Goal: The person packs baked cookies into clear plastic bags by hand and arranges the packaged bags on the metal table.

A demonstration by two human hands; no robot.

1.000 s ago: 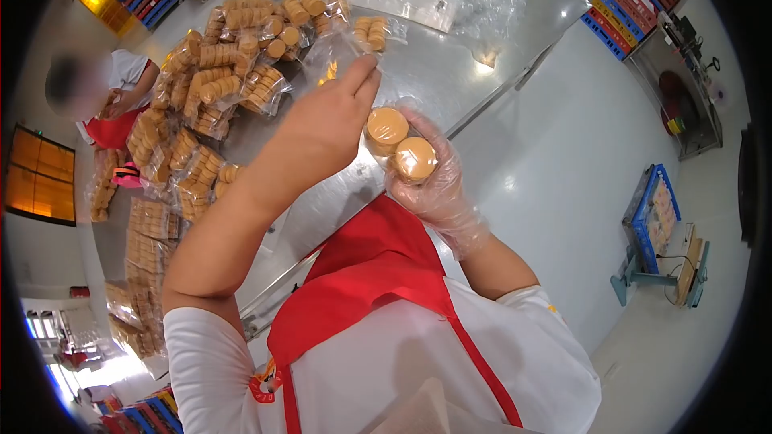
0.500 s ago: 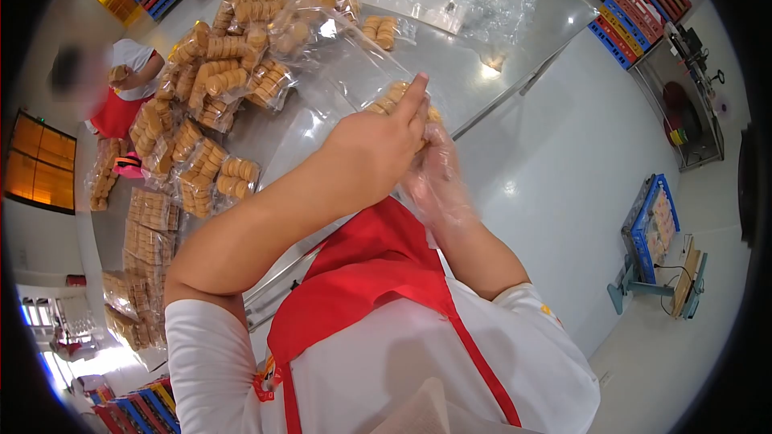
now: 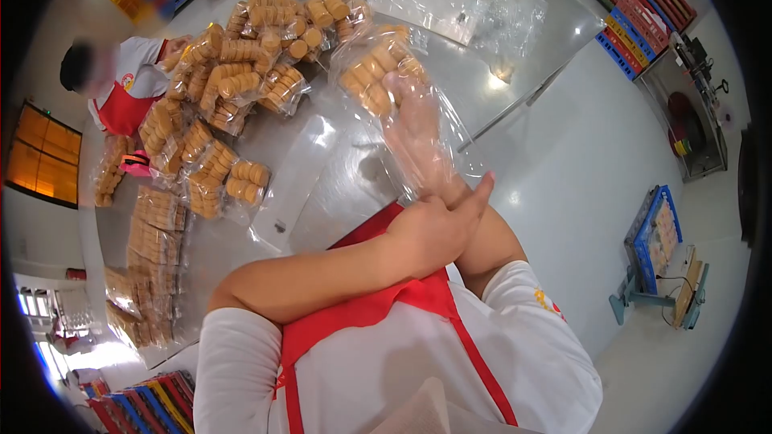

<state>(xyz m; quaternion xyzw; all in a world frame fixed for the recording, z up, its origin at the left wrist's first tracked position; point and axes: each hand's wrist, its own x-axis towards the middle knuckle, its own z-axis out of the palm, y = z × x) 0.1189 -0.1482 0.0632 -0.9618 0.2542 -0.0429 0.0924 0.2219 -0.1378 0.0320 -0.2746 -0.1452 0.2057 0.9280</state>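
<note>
A clear plastic bag (image 3: 450,124) stretches from a group of round, golden-brown cookies (image 3: 370,76) down to my right wrist. My right hand (image 3: 414,116) is inside that bag, its fingers against the near side of the cookies and partly hidden by plastic glare. Across my right wrist lies my left hand (image 3: 438,233), its fingers curled at the bag's mouth and its index finger stretched out. Flat on the metal table (image 3: 342,193), to the left of my hands, is another clear plastic bag (image 3: 293,181).
Bagged cookies (image 3: 241,56) are heaped at the left, with stacked packs (image 3: 153,249) nearer me. Empty clear bags (image 3: 458,12) lie at the far side. A co-worker (image 3: 125,84) stands beyond the heap. To the right is a blue crate (image 3: 655,229) on a stand.
My left hand has drawn back from the cookies to my right wrist. The bag now extends along my right hand, which has reached farther forward and left with the cookies.
</note>
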